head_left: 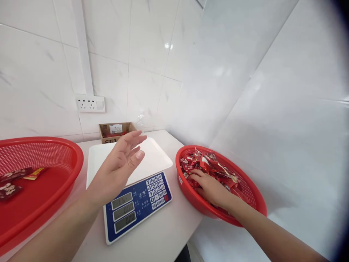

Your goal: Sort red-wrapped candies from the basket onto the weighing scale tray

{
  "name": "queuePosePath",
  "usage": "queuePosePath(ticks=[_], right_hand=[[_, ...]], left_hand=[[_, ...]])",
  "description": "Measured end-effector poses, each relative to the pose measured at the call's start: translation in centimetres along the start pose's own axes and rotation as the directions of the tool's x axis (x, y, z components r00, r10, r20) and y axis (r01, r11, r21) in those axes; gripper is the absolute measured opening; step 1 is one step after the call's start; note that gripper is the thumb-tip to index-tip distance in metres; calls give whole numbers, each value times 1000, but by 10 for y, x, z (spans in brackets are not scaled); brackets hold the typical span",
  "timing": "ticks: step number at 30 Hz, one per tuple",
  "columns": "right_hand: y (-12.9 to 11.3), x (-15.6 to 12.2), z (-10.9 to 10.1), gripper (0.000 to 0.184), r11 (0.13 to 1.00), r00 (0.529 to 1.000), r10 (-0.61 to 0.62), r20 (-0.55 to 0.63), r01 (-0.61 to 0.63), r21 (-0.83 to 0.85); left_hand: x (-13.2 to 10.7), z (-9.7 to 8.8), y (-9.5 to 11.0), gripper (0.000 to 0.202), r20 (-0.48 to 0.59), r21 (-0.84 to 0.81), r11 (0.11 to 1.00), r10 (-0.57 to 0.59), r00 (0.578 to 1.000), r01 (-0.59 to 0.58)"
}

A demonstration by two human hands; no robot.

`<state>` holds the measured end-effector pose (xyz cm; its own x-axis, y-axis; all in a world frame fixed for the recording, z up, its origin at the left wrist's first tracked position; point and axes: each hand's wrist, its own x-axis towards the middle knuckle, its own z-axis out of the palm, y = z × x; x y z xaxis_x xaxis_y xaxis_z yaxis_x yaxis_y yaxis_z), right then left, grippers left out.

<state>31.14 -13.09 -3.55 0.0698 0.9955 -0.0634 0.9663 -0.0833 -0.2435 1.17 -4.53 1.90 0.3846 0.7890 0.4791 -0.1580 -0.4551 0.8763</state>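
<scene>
Counter [169,233]: white, set into a tiled corner; its near edge runs out of the bottom of the view.
Left basket [68,149]: red plastic mesh, at the counter's left edge, partly cut off by the frame.
Packets [11,182]: a few dark red and yellow ones lying flat on the floor of the left basket, towards its left side.
Scale [139,203]: its blue front panel with three small displays and a keypad faces the near edge, between the two baskets.
Right basket [195,202]: red mesh, at the counter's right edge, its near part hanging past that edge.
Right hand [209,187]: palm down inside the right basket, at its near-left side, fingers spread and pushed into the heap; whether they grip a piece cannot be told.
Wrapped candies [207,162]: red and white, piled in the right basket, touching the right hand's fingertips and filling the far side.
Left hand [120,167]: raised over the scale, palm turned right, fingers loosely open and holding nothing.
Weighing tray [155,156]: white, flat, on top of the scale, just behind and below the left hand.
Cardboard box [117,131]: small, open, at the counter's far edge against the wall.
Bottle [140,122]: clear, just right of the box, hard to make out.
Wall socket [91,104]: white, on the tiles above the far edge.
</scene>
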Motion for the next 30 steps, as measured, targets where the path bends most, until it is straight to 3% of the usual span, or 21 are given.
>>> queuePosePath(ticks=[5,9,12,17,21,23,25,27,30], right_hand=[[4,-5,-9,34,996,991,26,-130,-15,85],[4,-3,-23,24,991,958,66,-279,-30,131],[4,-1,-34,23,987,922,93,-375,-37,155],[-8,0,-51,18,976,834,121,-538,0,219],[-52,10,-54,17,940,755,126,-644,117,322],[-86,19,-49,11,832,683,106,-723,337,440],[-120,29,-42,9,714,646,39,-763,516,473],[-149,38,-34,11,613,629,-34,-777,627,481],[-177,52,-26,11,475,618,-53,-785,707,524]], left_hand=[[2,-23,-6,37,-67,-16,1000,13,998,-14],[8,-33,-9,33,-91,-195,976,-113,989,94],[11,-31,-12,32,-49,-258,952,-185,981,167],[8,-19,-21,33,100,-173,951,-240,966,255],[3,-12,-26,46,249,-184,931,-266,931,315],[0,-9,-26,65,324,-255,903,-257,910,346],[-2,-7,-24,82,357,-353,867,-223,907,352],[-1,-8,-19,81,299,-440,839,-201,933,322],[4,-16,-13,53,130,-489,842,-186,974,226]])
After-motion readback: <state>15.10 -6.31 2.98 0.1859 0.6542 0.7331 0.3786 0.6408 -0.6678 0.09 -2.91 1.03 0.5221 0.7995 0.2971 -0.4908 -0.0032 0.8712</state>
